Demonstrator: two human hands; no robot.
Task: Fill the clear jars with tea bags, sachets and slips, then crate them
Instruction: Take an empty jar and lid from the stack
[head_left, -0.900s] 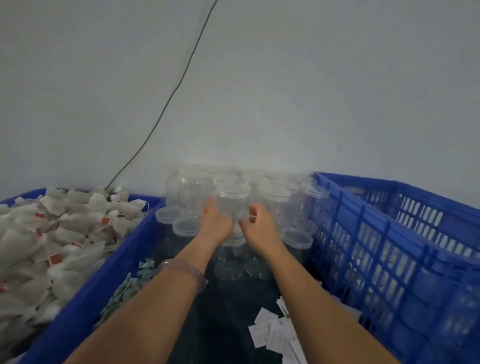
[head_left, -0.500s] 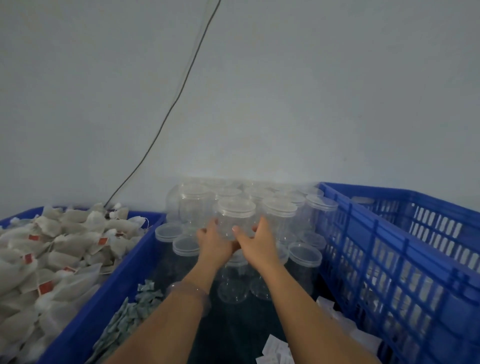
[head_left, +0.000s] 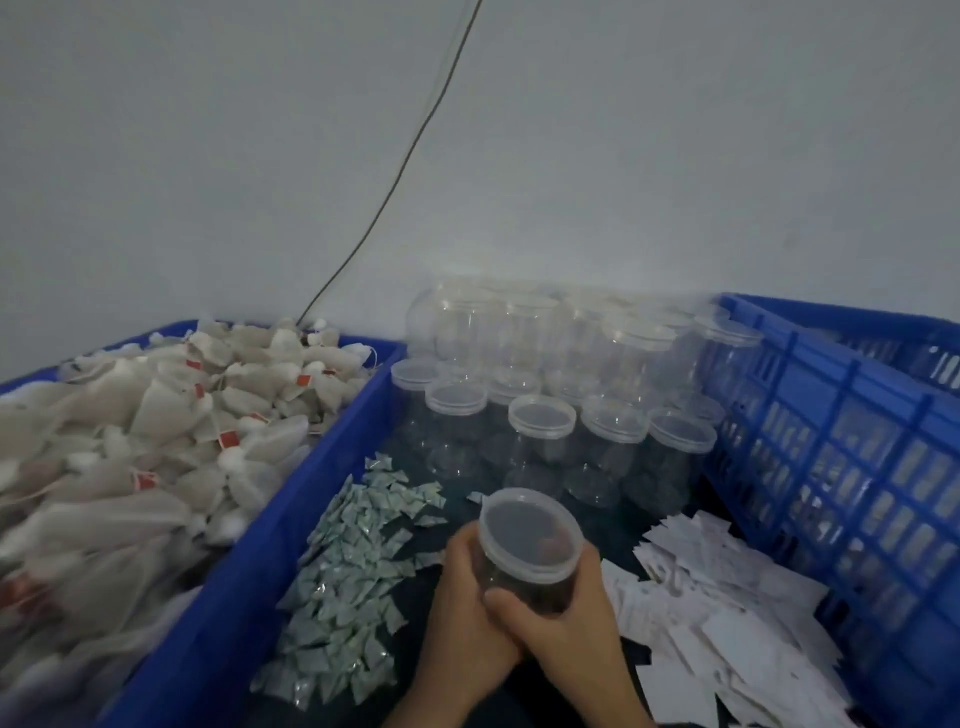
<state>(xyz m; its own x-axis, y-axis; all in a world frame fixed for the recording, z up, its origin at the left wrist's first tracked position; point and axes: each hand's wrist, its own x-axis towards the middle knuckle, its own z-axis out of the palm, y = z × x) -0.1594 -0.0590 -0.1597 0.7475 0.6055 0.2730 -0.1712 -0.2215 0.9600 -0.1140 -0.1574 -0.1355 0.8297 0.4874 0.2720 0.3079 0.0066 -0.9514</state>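
Curling round a clear lidded jar (head_left: 527, 551), the fingers (head_left: 589, 564) of both hands clasp it from opposite sides. The left hand (head_left: 465, 597) wraps the jar's left wall, the right hand (head_left: 569, 623) its right wall and near side, and the two hands touch each other at the front. The jar is held upright above the dark work surface (head_left: 618, 530) with its translucent lid on; whether anything lies inside cannot be told through the plastic. Just left of the hands lies a heap of small green-and-white sachets (head_left: 353, 571), spread along the foot of a blue crate (head_left: 270, 545). That left crate is piled high with white tea bags (head_left: 156, 441), several showing red tags. Just right of the hands lies a loose heap of white paper slips (head_left: 727, 623), running up against a second blue crate (head_left: 831, 467) with slotted walls — its inside is mostly hidden. Beyond the held jar, between the two crates, stands a cluster of empty clear jars (head_left: 545, 415) with lids on, stacked in two tiers toward the back. Behind them rises a pale grey wall (head_left: 675, 156), and a thin dark cable (head_left: 395, 182) slants down it to the far edge of the tea-bag crate
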